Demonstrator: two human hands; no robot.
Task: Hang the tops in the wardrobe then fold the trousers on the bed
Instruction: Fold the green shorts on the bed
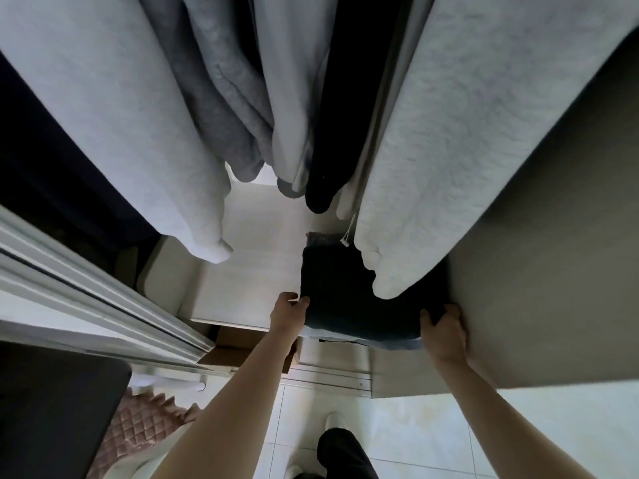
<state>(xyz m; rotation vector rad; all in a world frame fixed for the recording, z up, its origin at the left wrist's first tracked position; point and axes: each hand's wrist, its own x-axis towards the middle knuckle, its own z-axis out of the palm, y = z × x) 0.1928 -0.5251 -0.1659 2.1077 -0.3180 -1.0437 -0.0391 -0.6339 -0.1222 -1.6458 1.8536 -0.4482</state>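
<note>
Folded dark navy fabric garment (349, 299): lies on the white wardrobe shelf (249, 271), at its right end against the grey wardrobe side panel (539, 271); near edge overhangs the shelf front.

Left hand (288, 314): fingers curled on the garment's left near corner, grasping it.

Right hand (444, 328): fingers curled over the garment's right near edge, grasping it, back of hand beside the side panel.

Hanging tops above: light grey fleece top (460, 150) at right, its hem over the folded garment; pale grey sweatshirt (114, 108) at left; mid-grey and black tops between.

White tiled floor (432, 437) below.
</note>
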